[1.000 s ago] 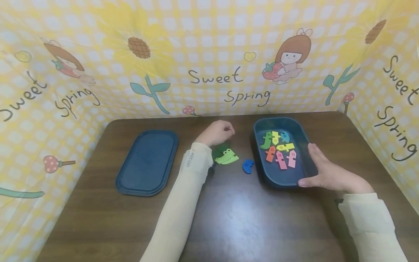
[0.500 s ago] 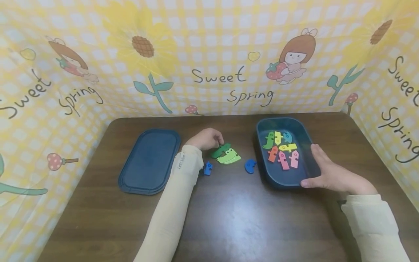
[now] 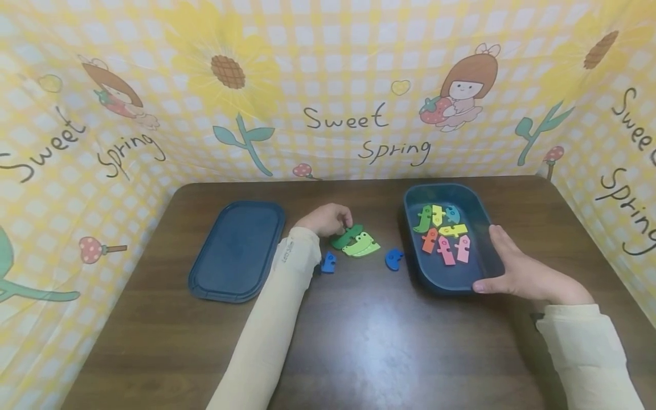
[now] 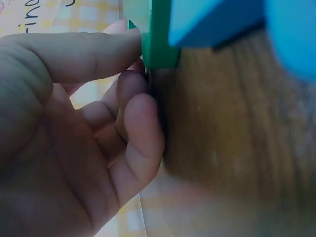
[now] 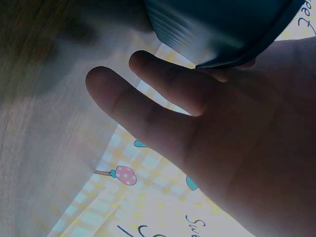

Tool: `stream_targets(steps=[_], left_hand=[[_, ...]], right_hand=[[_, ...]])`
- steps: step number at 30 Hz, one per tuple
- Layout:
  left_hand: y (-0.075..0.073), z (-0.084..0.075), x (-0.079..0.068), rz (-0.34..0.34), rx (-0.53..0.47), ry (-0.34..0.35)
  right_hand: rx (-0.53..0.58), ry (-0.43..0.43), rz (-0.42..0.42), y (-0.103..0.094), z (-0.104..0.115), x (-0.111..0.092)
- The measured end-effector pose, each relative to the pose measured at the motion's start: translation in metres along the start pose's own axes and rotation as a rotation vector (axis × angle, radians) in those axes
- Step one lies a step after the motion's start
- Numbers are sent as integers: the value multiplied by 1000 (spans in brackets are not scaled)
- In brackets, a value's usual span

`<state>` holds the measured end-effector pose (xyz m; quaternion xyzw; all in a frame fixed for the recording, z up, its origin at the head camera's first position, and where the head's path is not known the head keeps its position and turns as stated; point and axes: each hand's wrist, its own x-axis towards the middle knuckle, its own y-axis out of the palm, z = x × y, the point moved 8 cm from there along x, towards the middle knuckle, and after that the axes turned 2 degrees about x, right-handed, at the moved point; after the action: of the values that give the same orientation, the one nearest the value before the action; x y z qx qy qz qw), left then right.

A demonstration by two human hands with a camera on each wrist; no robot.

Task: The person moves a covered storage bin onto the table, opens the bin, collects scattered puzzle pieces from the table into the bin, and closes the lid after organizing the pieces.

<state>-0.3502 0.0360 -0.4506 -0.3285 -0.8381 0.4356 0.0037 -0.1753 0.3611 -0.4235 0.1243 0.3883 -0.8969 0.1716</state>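
My left hand (image 3: 324, 219) pinches a dark green puzzle piece (image 3: 346, 238) between thumb and fingertips; the green piece (image 4: 163, 34) also shows at the fingertips in the left wrist view. Right beside it lies a light green crocodile-head piece (image 3: 361, 246). A notched blue piece (image 3: 329, 262) lies near the left wrist, and a rounded blue piece (image 3: 394, 259) near the box. My right hand (image 3: 528, 276) rests against the right side of the dark blue box (image 3: 474, 273), thumb and fingers spread and fairly straight. In the right wrist view two fingers (image 5: 148, 111) extend below the box wall.
Inside the box lie several coloured pieces, among them a green tail-like piece (image 3: 423, 219), a yellow piece (image 3: 453, 230) and a pink piece (image 3: 463, 249). A dark blue lid (image 3: 237, 250) lies on the left of the brown table (image 3: 348, 341). A checked cloth (image 3: 328, 74) hangs behind.
My left hand has come down and back toward the crocodile head and taken hold of the dark green piece. The notched blue piece came out from behind the sleeve. The right hand stayed at the box.
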Motion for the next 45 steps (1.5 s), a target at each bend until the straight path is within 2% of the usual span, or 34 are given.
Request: stream_targets(steps=[4,8,19,27,37,45], left_hand=[[2,-2,-1,34,23,15],[3,-1,0,39,33,38],[0,5,-1,2,-2,45],[-1,8,1,-28,3,10],[-2,9,5,-69,67,19],[-6,13,2,-98,9,-24]], right_hand=[[0,-4,0,-1,0,-1],[5,-4,-2,-1,0,-3],[-4,-12,-6,-1,0,-2],[-13,-4,-2,-1,0,-2],[-12,2,-5,-2,0,-3],[-2,-9,-3,-2,1,-2]])
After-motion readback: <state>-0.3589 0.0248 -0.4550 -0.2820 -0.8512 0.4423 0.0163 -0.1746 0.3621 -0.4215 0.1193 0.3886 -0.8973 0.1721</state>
